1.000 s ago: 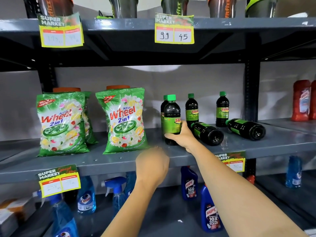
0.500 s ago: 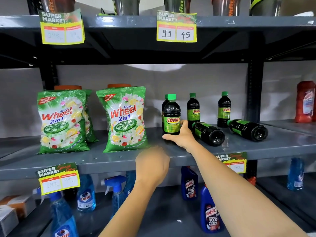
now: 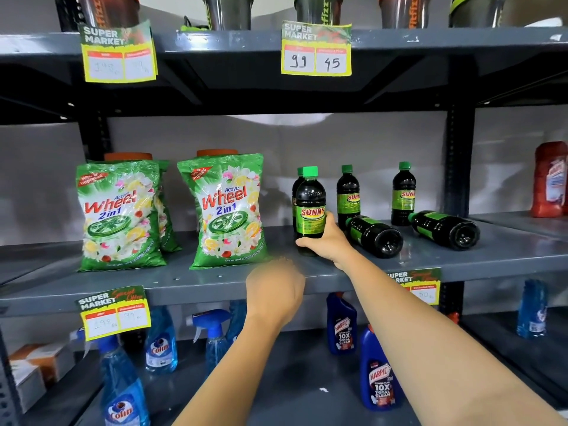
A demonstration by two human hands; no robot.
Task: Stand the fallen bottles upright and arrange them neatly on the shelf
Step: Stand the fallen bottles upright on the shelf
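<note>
On the middle shelf [image 3: 461,262], just right of the detergent bags [image 3: 227,210], our right hand [image 3: 325,241] has its grip clamped low around the front upright Sunny bottle [image 3: 309,207], whose base rests on the shelf. Our left hand [image 3: 275,293] hovers at the shelf's front edge, below and left of that bottle; it is blurred, holds nothing we can see, and we cannot tell whether its fingers are apart or together. Another upright bottle [image 3: 297,186] stands right behind the held one, two more uprights [image 3: 348,195] [image 3: 403,193] stand further right and back. Two fallen bottles lie to the right: the nearer [image 3: 375,236] just beside our right wrist, the farther [image 3: 445,229] well beyond it. Risks, as we judge them: pulling the right arm back may brush the nearer fallen bottle and roll it toward the shelf edge; pushing the held bottle back could knock the one behind it; a low hold may let it tip on release.
</note>
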